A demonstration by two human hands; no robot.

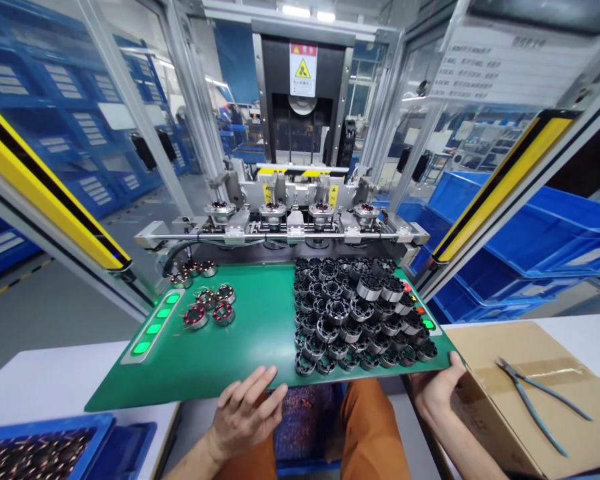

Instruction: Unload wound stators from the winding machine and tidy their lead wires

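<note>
Smooth green worktop (260, 333) fills the middle of a workshop with glass panels and metal frames. On its right half stand many ring-shaped cores (338, 310), black and toothed inside, with bands of grey metal; some are piled on others. On the left side lies a small group of wound rings (223, 313), of which the coils shine copper and reddish, with thin wire ends sticking out. Left hand (247, 413) is at the near edge, its fingers loosely spread and holding nothing; whether they touch the edge, I cannot tell. Right hand (437, 390) is at the near right corner, thumb upon it, but the other fingers are mostly hidden, so I cannot tell if they grip. Behind, a metal bar (300, 237) crosses in front of four round holders (273, 212) of the machine. Green lit buttons (153, 329) line the left border. At right, pliers (530, 393) with bluish handles lie on a cardboard box (485, 340), and blue plastic crates (535, 227) are stacked farther back. Yellow posts (505, 187) lean at both sides.
</note>
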